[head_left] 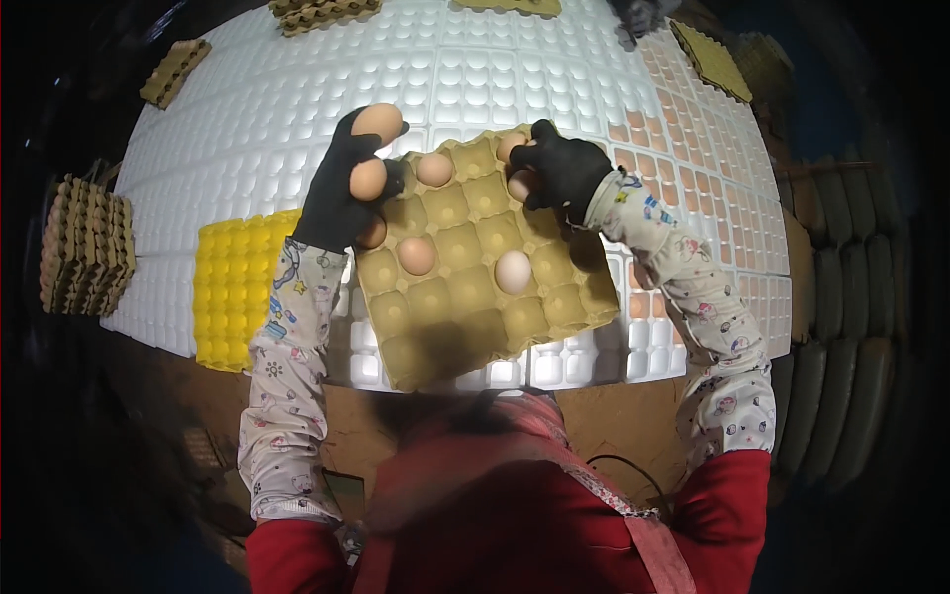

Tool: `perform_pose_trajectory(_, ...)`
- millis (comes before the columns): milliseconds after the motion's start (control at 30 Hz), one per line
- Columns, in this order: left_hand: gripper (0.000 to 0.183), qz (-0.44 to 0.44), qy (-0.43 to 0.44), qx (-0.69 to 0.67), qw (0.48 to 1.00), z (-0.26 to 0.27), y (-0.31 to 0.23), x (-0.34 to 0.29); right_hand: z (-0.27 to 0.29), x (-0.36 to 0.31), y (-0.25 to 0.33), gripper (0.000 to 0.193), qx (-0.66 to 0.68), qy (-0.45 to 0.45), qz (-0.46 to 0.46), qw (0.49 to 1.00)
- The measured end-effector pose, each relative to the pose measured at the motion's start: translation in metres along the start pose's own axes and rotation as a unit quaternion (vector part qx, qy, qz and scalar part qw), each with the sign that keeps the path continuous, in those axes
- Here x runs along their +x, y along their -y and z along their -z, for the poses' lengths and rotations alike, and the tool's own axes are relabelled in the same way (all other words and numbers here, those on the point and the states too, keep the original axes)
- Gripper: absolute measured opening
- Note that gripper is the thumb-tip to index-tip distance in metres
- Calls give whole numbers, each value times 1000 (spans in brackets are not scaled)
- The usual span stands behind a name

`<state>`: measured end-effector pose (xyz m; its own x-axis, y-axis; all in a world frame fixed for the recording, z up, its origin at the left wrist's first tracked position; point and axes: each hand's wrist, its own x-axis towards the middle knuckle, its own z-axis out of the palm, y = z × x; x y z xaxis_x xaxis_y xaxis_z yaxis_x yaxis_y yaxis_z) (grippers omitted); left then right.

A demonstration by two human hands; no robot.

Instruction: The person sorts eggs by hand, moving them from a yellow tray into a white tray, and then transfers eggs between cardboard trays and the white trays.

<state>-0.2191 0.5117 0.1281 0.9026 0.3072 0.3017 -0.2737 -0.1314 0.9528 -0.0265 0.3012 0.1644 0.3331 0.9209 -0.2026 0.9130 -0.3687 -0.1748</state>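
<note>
A brown cardboard egg tray [450, 294] lies in front of the person, on top of the white trays [376, 74] that cover the table. It is almost square, so its long axis is hard to tell; it sits turned, with its far edge running up toward the right and its sides leaning to the far left. The left hand [341, 188], in a black glove, is curled around 2 brown eggs [379, 123] at the tray's far left side; the upper egg has its long axis nearly sideways. Another egg [371, 234] shows just below this hand. The right hand [567, 170], also gloved in black, has its fingers bent against 2 eggs [522, 184] at the far right corner; whether it grips them, I cannot tell. Between and below the hands, 3 more eggs [417, 255] sit in cells; the palest egg [514, 271] points away from the person lengthwise. A yellow tray [233, 287] lies left.
</note>
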Motion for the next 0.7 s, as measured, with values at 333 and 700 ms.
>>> perform_pose_trajectory(333,25,112,82,685,715,-58,-20,36,-17,33,-8,45,-32,-4,-10,999)
perform_pose_trajectory(700,35,158,-77,218,960,-46,3,24,-24,-107,-17,45,833,-102,223,495)
